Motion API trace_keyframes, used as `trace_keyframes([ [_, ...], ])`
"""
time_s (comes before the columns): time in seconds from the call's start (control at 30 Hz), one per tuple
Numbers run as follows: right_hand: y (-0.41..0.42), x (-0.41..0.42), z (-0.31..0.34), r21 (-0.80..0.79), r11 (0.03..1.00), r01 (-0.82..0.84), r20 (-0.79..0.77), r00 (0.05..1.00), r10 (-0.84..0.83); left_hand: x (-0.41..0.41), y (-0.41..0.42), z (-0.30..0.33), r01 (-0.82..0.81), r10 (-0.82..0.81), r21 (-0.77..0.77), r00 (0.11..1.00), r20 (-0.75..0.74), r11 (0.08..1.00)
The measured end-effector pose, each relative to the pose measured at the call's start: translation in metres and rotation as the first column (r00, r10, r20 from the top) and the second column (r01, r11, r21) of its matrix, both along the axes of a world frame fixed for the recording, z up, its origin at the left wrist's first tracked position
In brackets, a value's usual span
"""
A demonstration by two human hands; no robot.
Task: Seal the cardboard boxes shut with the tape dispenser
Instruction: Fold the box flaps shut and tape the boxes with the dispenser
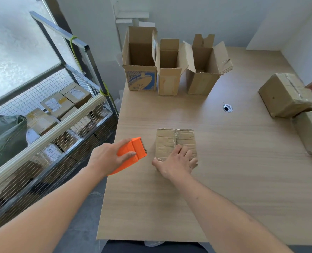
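From the head camera, your left hand grips the orange tape dispenser just left of the small closed box mid-table. Your right hand presses flat on its flaps. The worn cardboard looks light and soft, so brace it near the seam.

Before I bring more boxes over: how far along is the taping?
Done, apparently: closed boxes at the table's right edge. In hand: the right hand presses the small box shut, while the left hand grips the orange tape dispenser. Left: three open boxes at the back.
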State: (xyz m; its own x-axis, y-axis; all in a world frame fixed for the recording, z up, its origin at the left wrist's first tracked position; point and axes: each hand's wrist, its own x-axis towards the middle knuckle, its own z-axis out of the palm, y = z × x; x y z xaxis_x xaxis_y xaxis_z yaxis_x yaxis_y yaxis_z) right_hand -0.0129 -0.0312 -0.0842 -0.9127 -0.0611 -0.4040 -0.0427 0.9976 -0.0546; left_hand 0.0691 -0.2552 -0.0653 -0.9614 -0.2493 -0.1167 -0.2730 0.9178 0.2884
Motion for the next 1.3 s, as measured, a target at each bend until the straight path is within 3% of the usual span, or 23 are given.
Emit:
trace_keyframes([
  [0.17,0.009,0.004,-0.007,0.040,0.980,-0.195,-0.127,0.972,0.199,-0.003,-0.003,-0.004,-0.082,0.091,0.140,0.994,-0.060,0.987],
  [0.27,0.022,-0.008,-0.016,0.049,0.950,-0.307,-0.126,0.942,0.311,-0.006,-0.006,-0.002,-0.104,0.119,0.158,0.989,-0.088,0.982],
  [0.37,0.042,-0.016,-0.038,0.156,0.888,-0.433,-0.105,0.887,0.450,-0.011,-0.007,0.001,-0.078,0.101,0.171,0.987,-0.129,0.982],
  [0.53,0.066,-0.018,-0.058,0.214,0.822,-0.527,-0.200,0.801,0.565,-0.021,-0.009,0.007,-0.067,0.108,0.216,0.976,-0.187,0.974],
  [0.73,0.055,-0.020,-0.032,0.049,0.891,-0.452,-0.190,0.871,0.452,-0.027,-0.006,0.014,-0.006,0.067,0.322,0.982,-0.177,0.947],
  [0.83,0.063,-0.026,-0.027,0.010,0.918,-0.397,-0.304,0.873,0.381,-0.027,-0.008,0.018,0.052,0.010,0.420,0.989,-0.146,0.906],
  [0.93,0.074,-0.024,-0.026,-0.066,0.893,-0.446,-0.452,0.811,0.372,-0.024,-0.010,0.022,0.097,-0.032,0.467,0.989,-0.145,0.879],
  [1.03,0.066,-0.011,-0.021,-0.230,0.891,-0.393,-0.577,0.792,0.201,-0.021,-0.010,0.024,0.132,-0.060,0.472,0.985,-0.164,0.871],
  [1.1,0.052,-0.002,-0.019,-0.293,0.905,-0.310,-0.492,0.860,0.135,-0.021,-0.010,0.025,0.142,-0.066,0.464,0.982,-0.178,0.874],
  [1.17,0.039,0.003,-0.019,-0.219,0.949,-0.226,-0.301,0.941,0.155,-0.022,-0.009,0.027,0.156,-0.070,0.470,0.978,-0.196,0.869],
  [1.23,0.032,0.006,-0.017,-0.140,0.965,-0.220,-0.172,0.966,0.195,-0.022,-0.007,0.029,0.174,-0.088,0.475,0.976,-0.198,0.863],
  [1.3,0.032,0.005,-0.014,-0.142,0.954,-0.263,-0.151,0.959,0.241,-0.022,-0.007,0.032,0.194,-0.117,0.458,0.975,-0.191,0.868],
])
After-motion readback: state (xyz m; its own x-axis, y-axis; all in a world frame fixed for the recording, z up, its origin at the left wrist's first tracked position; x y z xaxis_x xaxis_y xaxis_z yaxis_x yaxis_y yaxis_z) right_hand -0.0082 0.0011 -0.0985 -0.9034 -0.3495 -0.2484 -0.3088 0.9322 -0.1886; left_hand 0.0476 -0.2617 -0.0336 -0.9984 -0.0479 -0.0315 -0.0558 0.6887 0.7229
